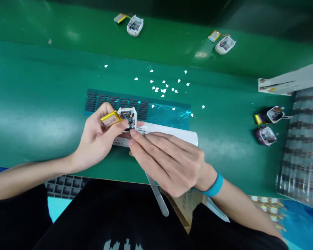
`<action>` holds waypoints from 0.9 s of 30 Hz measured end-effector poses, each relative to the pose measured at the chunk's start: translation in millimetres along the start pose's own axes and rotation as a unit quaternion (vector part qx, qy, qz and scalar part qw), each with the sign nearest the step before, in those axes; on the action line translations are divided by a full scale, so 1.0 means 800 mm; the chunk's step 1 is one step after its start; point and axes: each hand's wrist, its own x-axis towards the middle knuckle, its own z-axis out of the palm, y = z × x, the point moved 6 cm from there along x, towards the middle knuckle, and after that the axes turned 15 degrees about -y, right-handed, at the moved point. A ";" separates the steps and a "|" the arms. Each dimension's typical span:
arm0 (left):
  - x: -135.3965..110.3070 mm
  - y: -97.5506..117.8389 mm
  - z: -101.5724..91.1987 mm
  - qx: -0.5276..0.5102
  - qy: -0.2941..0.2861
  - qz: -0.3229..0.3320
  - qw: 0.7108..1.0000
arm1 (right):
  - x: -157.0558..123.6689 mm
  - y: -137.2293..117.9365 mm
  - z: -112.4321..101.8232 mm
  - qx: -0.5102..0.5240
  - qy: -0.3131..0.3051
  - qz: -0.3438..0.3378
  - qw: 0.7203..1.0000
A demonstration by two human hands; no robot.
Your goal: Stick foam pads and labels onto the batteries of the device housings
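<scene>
My left hand (97,137) holds a small white watch-like case (135,118) with its open side up, baring a circuit board (127,115). The thumb presses on the case's edge. A yellow-edged flat battery (111,118) rests against the fingers of that same hand, left of the case. In my right hand (172,163) is a slim metal tool, apparently tweezers (158,196), its rounded end pointing down toward my body. The right fingertips meet at the lower edge of the case. The working tip of the tool is hidden by the fingers.
White stickers (163,91) lie scattered beyond my hands. Beneath them are a blue slotted sheet (169,113) and a white printed strip (182,135). More cases with batteries lie at the back, such as one white case (135,26), and at right. Clear plastic trays (302,146) stack at far right.
</scene>
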 end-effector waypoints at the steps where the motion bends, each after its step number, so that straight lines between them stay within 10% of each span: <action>1: 0.000 0.000 0.000 0.004 -0.001 -0.001 1.000 | 0.000 0.000 0.001 0.007 0.000 -0.001 1.000; 13: -0.001 0.015 0.011 0.056 -0.010 0.032 0.998 | -0.004 0.020 -0.010 0.126 -0.004 0.043 0.991; 27: 0.003 0.024 0.006 0.043 -0.023 0.044 0.998 | -0.008 0.028 -0.016 0.026 0.022 0.035 0.999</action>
